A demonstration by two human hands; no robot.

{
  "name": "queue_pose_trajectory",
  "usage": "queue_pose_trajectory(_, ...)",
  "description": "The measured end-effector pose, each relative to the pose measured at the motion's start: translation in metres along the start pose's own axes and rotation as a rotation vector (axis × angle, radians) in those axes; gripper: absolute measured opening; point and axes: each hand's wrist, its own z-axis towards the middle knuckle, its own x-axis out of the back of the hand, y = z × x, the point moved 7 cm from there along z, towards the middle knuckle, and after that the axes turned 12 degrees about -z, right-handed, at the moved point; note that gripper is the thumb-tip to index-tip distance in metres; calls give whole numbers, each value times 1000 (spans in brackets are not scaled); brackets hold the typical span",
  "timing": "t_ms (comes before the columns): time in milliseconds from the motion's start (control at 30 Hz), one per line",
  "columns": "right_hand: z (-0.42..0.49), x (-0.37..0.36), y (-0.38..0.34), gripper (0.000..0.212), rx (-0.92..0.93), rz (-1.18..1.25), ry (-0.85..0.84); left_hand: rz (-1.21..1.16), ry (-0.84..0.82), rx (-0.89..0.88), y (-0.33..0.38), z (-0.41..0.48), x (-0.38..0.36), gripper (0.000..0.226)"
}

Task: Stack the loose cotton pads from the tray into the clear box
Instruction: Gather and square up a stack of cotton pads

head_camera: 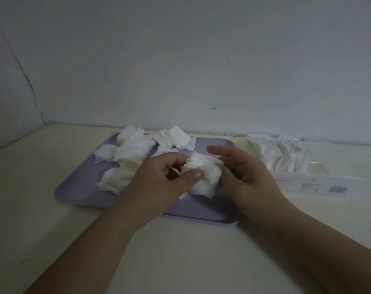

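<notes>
Both hands close on a bunch of white square cotton pads (202,177) over the flat lilac plastic tray (201,214)
In the head view the left hand (159,181) grips the bunch from its left side, thumb laid across the front and fingers curled behind. The right hand (246,172) cups the right side, lower fingers curled against the pads and index finger stretched over the top. The bunch sits over the tray's near right part. More loose white cotton pads (133,151) lie in ragged heaps on its far and left parts. The clear rectangular plastic box (303,183) lies on the cream worktop (180,251) just right of the tray, a row of white pads (286,153) already inside. A pale cracked wall (180,60) rises behind
</notes>
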Motion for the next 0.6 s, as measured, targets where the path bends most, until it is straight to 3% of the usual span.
queue_pose_trajectory(100,-3,-4,-2,37,-40,181,-61,4,74,2,-2,1,4,25)
queue_pose_trajectory(167,-4,-5,0,59,-21,2,-62,8,39,26,-6,1,3,30)
queue_pose_trajectory(267,-4,0,0,58,5,-251,56,76,20,64,-14,3,7,36)
queue_pose_trajectory(400,-3,3,1,54,22,-299,56,112,-21,71,-16,3,8,57)
queue_pose_trajectory(500,-1,0,1,56,45,-273,8,49,-118,76,-18,2,2,87)
queue_pose_trajectory(600,-1,-3,2,56,98,-321,-62,109,-128,49,-16,2,0,75)
